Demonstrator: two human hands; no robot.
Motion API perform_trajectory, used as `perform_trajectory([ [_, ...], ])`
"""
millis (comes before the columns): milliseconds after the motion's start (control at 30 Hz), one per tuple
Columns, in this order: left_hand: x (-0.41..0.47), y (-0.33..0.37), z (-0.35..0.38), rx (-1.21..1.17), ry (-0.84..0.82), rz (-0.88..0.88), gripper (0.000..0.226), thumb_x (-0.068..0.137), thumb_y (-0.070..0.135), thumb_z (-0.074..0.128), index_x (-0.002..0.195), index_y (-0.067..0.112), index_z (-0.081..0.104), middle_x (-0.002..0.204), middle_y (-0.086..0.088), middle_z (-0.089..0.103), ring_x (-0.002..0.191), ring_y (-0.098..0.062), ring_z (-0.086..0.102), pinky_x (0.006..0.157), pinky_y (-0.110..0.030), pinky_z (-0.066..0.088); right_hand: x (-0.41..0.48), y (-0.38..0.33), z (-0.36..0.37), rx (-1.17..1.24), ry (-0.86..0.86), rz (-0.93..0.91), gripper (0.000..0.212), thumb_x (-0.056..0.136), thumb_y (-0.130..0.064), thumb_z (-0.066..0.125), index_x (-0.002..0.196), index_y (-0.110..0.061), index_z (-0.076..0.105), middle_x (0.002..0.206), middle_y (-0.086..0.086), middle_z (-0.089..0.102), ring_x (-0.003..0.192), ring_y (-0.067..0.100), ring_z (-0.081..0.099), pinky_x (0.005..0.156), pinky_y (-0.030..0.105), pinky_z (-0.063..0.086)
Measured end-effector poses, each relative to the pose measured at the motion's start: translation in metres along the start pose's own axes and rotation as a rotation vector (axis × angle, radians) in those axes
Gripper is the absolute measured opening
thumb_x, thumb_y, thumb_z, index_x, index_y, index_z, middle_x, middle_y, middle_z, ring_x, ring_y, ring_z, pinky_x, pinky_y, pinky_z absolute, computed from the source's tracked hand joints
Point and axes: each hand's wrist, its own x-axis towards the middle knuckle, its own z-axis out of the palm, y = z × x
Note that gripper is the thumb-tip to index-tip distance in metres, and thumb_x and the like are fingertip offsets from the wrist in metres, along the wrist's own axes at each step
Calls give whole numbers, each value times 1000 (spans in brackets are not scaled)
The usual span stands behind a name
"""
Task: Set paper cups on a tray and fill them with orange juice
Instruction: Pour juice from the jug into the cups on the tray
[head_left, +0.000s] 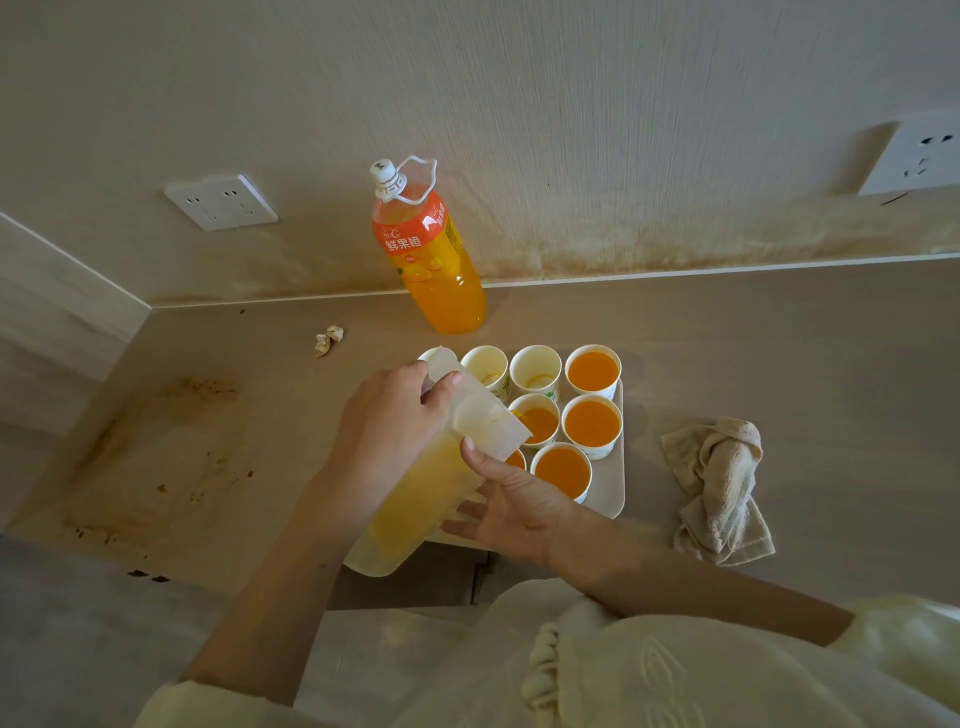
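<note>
Stained counter (779, 338) under socketed wall (571, 104) bears the tray (607, 492).

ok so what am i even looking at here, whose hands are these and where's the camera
No machine here: one camera worn on a person's head looks down at their own bare hands. The left hand grips a tilted plastic jug of orange juice over paper cups on a tray; the right hand steadies the jug's side with straight fingers. Several cups are full, two at the back look almost empty. A juice bottle stands by the wall; a cloth lies right of the tray.
</note>
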Motion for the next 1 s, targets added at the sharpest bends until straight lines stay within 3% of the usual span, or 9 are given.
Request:
perform_trajectory([
  [167, 1, -1, 0, 18, -3, -1, 47, 96, 42, 48, 59, 17, 34, 53, 6, 36, 48, -12, 35, 48, -30, 23, -2, -1, 0, 19, 16, -6, 61, 70, -34, 78, 125, -25, 53, 131, 10, 57, 122, 33, 51, 96, 50, 46],
  [233, 0, 0, 0, 16, 1, 1, 47, 96, 42, 48, 58, 17, 34, 52, 6, 36, 48, -12, 35, 48, -30, 23, -3, -2, 0, 24, 15, -9, 58, 72, -33, 76, 124, -25, 53, 131, 10, 57, 122, 33, 51, 100, 52, 43],
  [400, 1, 1, 1, 14, 2, 16, 48, 96, 41, 49, 58, 16, 33, 51, 7, 34, 46, -11, 32, 47, -31, 21, -2, -1, -2, 23, 0, -23, 63, 71, -34, 78, 127, -25, 53, 134, 10, 56, 124, 33, 50, 104, 54, 41],
  [533, 0, 1, 1, 2, 5, 15, 48, 96, 41, 49, 58, 16, 32, 51, 7, 33, 46, -12, 31, 47, -31, 21, 0, 1, -3, 26, -6, -24, 86, 52, -39, 92, 128, -26, 54, 133, 10, 57, 123, 34, 51, 104, 54, 42],
  [700, 0, 3, 0, 10, 5, 16, 49, 96, 40, 49, 58, 16, 32, 51, 6, 33, 46, -12, 31, 47, -31, 20, -3, 0, -2, 15, -4, -29, 59, 71, -34, 76, 125, -26, 54, 133, 10, 56, 123, 33, 50, 104, 53, 41],
  [900, -1, 3, 0, 17, 6, 20, 49, 96, 41, 49, 57, 16, 31, 51, 6, 34, 46, -12, 31, 47, -31, 20, -2, 1, -1, -1, -11, -30, 100, 33, -41, 98, 123, -26, 57, 131, 10, 58, 121, 33, 52, 97, 52, 46],
  [1000, 0, 2, 0, 18, 7, 24, 49, 96, 41, 49, 57, 16, 32, 52, 5, 35, 47, -12, 32, 48, -31, 21, -3, 0, -2, 14, -7, -25, 92, 48, -39, 94, 129, -25, 54, 132, 10, 57, 123, 34, 50, 104, 54, 42],
])
